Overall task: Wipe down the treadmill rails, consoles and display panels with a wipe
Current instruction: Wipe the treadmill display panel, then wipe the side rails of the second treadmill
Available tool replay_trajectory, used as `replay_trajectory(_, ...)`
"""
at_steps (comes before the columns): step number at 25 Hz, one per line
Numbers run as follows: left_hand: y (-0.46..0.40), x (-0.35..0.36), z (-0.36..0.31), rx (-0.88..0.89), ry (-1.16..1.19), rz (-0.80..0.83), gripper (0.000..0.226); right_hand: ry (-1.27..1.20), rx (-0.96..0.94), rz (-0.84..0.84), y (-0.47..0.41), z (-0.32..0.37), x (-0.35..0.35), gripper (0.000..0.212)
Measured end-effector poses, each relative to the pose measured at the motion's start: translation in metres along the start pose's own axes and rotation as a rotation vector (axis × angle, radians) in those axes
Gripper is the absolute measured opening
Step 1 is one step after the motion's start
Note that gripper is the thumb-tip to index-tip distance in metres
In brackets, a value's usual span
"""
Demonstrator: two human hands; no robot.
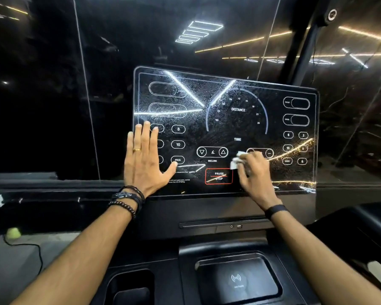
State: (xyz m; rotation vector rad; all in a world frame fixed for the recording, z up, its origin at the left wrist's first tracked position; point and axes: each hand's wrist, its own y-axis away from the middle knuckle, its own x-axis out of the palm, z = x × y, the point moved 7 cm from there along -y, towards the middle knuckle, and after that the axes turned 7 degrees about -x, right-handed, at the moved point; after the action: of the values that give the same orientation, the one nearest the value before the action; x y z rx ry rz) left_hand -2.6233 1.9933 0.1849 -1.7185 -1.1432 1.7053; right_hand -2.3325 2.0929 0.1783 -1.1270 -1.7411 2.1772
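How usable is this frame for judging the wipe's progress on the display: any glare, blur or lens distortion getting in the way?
Head view: ceiling lights streak bright glare across the glossy display panel, hiding labels at its upper left; the wipe and right hand are motion-blurred, while the left hand, flat on the panel, is sharp; the wide-angle lens bows the panel's edges; surroundings are dark.

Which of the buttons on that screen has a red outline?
The PAUSE/STOP button at the bottom centre of the display panel, just left of the right hand holding the wipe. All other buttons are outlined in white.
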Motion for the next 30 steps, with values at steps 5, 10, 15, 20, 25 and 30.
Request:
replay_trajectory(5, 0.001, -0.004, -0.004, -0.004, 0.01, 0.06, 0.101, -0.098, 0.199, -0.031, 0.041, 0.042, 0.015, 0.012)
replay_trajectory(10, 0.023, -0.013, -0.017, -0.054, 0.112, 0.105, 0.101, -0.05, 0.285, 0.13, 0.082, -0.006, 0.001, 0.013)
replay_trajectory(15, 0.063, -0.008, -0.105, 0.152, 0.22, 0.233, 0.089, 0.092, 0.472, 0.172, 0.126, -0.03, -0.064, 0.018)
replay_trajectory(20, 0.092, -0.007, -0.254, 0.406, 0.383, 0.434, 0.063, 0.087, 0.407, 0.099, 0.159, -0.03, -0.169, 0.022)
replay_trajectory(25, 0.152, -0.056, -0.414, 0.623, 0.578, 0.511, 0.05, 0.178, 0.503, -0.021, 0.224, -0.043, -0.323, 0.019)
replay_trajectory(30, 0.261, -0.139, -0.563, 0.908, 0.714, 0.622, 0.049, 0.409, 0.675, 0.008, 0.324, -0.045, -0.486, 0.019)
